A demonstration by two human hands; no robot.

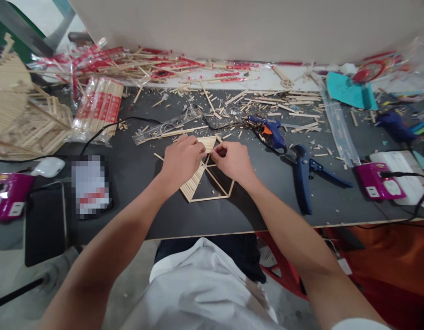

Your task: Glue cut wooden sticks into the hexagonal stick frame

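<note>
A flat many-sided frame of thin wooden sticks (211, 199) lies on the dark table, its spokes meeting near the middle. Some of its wedges are filled with sticks laid side by side; the front and right ones show bare tabletop. My left hand (184, 158) is closed over the frame's left side, fingers bent and pressed on it, covering part of the filled area. Close by on the right, my right hand (234, 160) pinches with thumb and forefinger above the upper spokes. Whatever sits in that pinch is too small to make out.
Right of the frame are a blue glue gun (272, 130) and a blue-handled cutter (303, 178). Stick scraps and a clear ruler (167, 128) lie behind. Bundled sticks (100, 103), a pixelated device (90, 185) and a dark phone (45, 224) are at left. Cords cross the table.
</note>
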